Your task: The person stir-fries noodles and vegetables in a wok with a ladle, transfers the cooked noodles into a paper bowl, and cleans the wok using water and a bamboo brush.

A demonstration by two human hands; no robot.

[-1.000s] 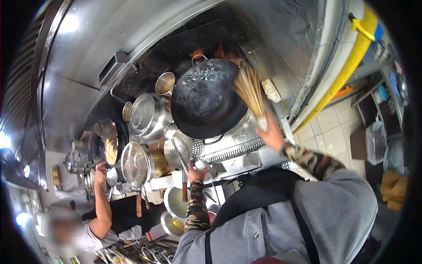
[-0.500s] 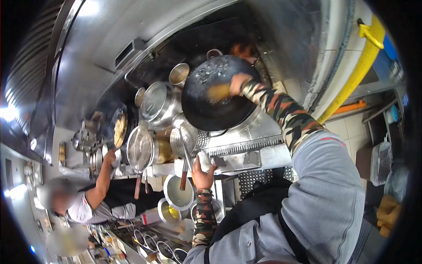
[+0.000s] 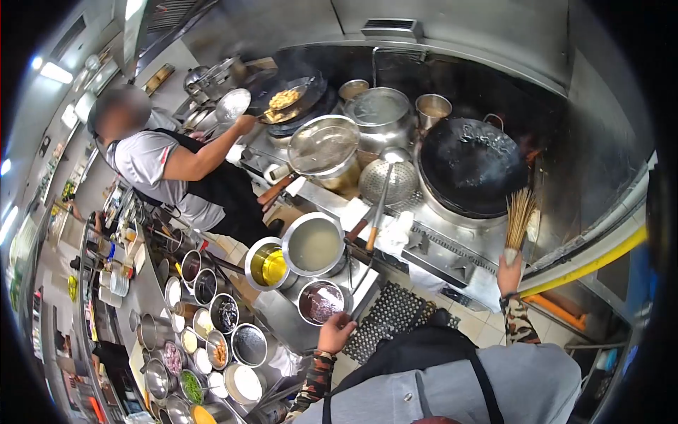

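My right hand grips the light base of a bamboo whisk brush, its bristles pointing up beside the right rim of a large black wok. Some water or foam and faint steam show in the wok. My left hand holds nothing, its fingers slightly apart, next to a metal pot of dark reddish contents. A white cloth lies on the stove's front edge, near a ladle that rests across a perforated strainer.
A co-worker at the left handles a second wok with food. Pots of yellow oil and cloudy liquid stand behind my left hand. Several ingredient containers fill the lower left counter. A yellow pipe runs along the right.
The view has turned left. My right hand has come out of the wok with the brush. My left hand has left the white cloth and moved back beside the reddish pot.
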